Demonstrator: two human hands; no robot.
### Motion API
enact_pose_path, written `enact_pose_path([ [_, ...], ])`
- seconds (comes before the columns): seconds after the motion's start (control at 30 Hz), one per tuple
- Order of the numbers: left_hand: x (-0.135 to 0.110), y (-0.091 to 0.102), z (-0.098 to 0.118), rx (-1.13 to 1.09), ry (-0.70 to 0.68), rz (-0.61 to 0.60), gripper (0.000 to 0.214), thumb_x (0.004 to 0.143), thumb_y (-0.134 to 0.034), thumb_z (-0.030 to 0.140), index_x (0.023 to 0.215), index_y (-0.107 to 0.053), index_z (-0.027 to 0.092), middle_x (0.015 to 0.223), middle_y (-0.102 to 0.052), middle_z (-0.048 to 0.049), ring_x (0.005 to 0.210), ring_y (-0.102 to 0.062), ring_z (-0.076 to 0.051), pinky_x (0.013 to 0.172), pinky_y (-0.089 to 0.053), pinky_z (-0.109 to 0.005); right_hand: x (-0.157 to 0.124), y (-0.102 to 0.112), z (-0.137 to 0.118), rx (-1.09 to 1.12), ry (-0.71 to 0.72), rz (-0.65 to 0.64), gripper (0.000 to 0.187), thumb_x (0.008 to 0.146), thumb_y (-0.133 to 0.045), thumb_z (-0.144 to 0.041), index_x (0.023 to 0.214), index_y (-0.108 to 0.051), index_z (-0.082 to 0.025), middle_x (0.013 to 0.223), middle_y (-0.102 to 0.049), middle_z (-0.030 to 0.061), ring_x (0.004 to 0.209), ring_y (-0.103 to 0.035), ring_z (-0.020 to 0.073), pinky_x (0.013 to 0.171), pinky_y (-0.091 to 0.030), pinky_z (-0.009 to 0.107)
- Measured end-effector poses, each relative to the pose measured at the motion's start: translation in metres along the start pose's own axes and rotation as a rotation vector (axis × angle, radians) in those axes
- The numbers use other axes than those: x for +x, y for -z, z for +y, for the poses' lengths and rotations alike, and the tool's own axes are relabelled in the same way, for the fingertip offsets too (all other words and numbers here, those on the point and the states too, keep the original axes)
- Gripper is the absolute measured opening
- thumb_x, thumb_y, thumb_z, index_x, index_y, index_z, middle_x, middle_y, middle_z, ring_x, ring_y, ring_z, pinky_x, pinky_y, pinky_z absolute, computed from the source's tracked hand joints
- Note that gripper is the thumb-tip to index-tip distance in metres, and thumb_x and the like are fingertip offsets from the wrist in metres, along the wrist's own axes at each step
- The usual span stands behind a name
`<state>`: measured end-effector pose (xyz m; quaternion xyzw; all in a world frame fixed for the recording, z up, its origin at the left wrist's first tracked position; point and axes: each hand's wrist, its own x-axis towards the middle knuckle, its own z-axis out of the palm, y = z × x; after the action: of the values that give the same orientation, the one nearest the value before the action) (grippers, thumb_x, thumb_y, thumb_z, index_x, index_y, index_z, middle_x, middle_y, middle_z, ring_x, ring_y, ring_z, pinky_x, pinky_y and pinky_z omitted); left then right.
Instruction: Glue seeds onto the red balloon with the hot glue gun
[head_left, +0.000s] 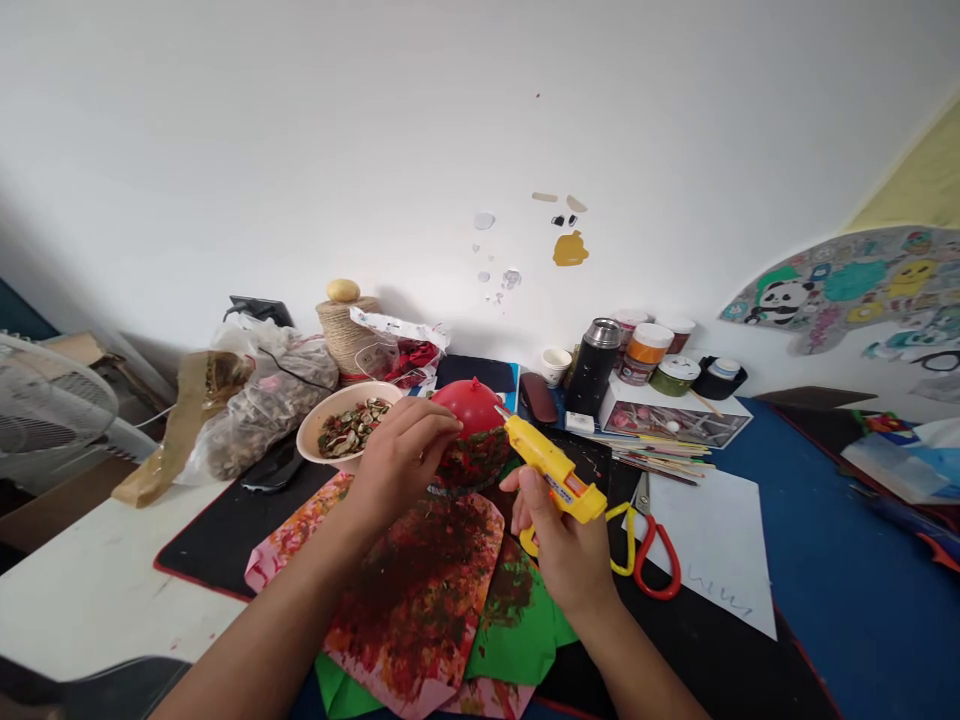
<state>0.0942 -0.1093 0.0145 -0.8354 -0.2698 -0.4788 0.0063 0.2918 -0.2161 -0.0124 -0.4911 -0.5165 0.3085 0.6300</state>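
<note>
A yellow hot glue gun (559,462) is gripped in my right hand (574,555), its nozzle pointing up and left at a red balloon (469,405). Dark red and green bits cover the balloon's lower part, while its knotted top is bare. My left hand (405,445) is at the balloon's left side with fingertips drawn together; whatever they may pinch is too small to make out. Just behind that hand stands a pale bowl (313,445) of small shell-like pieces (352,428). Paint-smeared pink paper (412,600) lies below, over green paper (517,620).
Red-and-yellow-handled scissors (656,560) lie right of the glue gun, beside white paper (720,550). Behind are a black flask (595,370), paint jars (646,350) and brushes (667,455). At left are a twine spool (346,335), a plastic bag (259,400) and a fan (52,400).
</note>
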Motion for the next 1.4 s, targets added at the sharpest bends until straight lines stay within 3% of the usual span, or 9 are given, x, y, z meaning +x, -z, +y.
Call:
enact_pose_path([
  [0.27,-0.001,-0.001,-0.002,0.039,-0.047,-0.053,0.017,0.106,-0.063,0.016,0.104,-0.078,0.024,0.103,-0.083,-0.0079,0.096,-0.073,-0.023,0.09,-0.056,-0.037,0.0,0.0,-0.008,-0.036,0.04,-0.052,0.055,0.106,-0.063,-0.066,0.087,-0.081,-0.018,0.057,-0.059,-0.0017,0.049,-0.055,0.0141,0.049,-0.044,0.025],
  [0.5,-0.003,-0.001,-0.006,-0.027,0.004,-0.113,0.021,0.105,-0.063,0.017,0.107,-0.082,0.026,0.106,-0.083,-0.0089,0.097,-0.074,-0.024,0.091,-0.058,-0.039,-0.001,0.0,-0.013,-0.065,0.057,-0.075,0.056,0.107,-0.061,-0.066,0.08,-0.076,-0.019,0.057,-0.058,-0.0018,0.05,-0.052,0.0138,0.048,-0.043,0.024],
  [0.67,-0.005,-0.002,-0.005,-0.047,-0.001,-0.091,0.023,0.105,-0.061,0.015,0.111,-0.082,0.026,0.105,-0.083,-0.0086,0.096,-0.075,-0.024,0.09,-0.059,-0.038,0.0,-0.001,-0.012,-0.084,0.038,-0.089,0.057,0.107,-0.059,-0.066,0.08,-0.075,-0.019,0.058,-0.057,-0.0019,0.051,-0.053,0.0146,0.05,-0.045,0.025],
  [0.87,-0.006,-0.004,-0.005,-0.066,0.097,-0.057,0.022,0.103,-0.065,0.018,0.115,-0.082,0.027,0.112,-0.083,-0.0089,0.103,-0.077,-0.025,0.094,-0.06,-0.037,-0.002,-0.001,-0.01,-0.094,0.058,-0.095,0.053,0.107,-0.061,-0.063,0.081,-0.076,-0.019,0.061,-0.056,-0.0017,0.053,-0.053,0.0145,0.051,-0.044,0.025],
  [1.4,-0.008,0.0,-0.005,0.022,-0.038,-0.071,0.02,0.106,-0.062,0.013,0.113,-0.078,0.022,0.113,-0.08,-0.0085,0.102,-0.074,-0.022,0.091,-0.058,-0.034,-0.001,-0.002,-0.013,-0.183,0.131,-0.102,0.045,0.108,-0.062,-0.051,0.078,-0.074,-0.02,0.064,-0.063,0.0003,0.056,-0.058,0.0154,0.055,-0.046,0.026],
])
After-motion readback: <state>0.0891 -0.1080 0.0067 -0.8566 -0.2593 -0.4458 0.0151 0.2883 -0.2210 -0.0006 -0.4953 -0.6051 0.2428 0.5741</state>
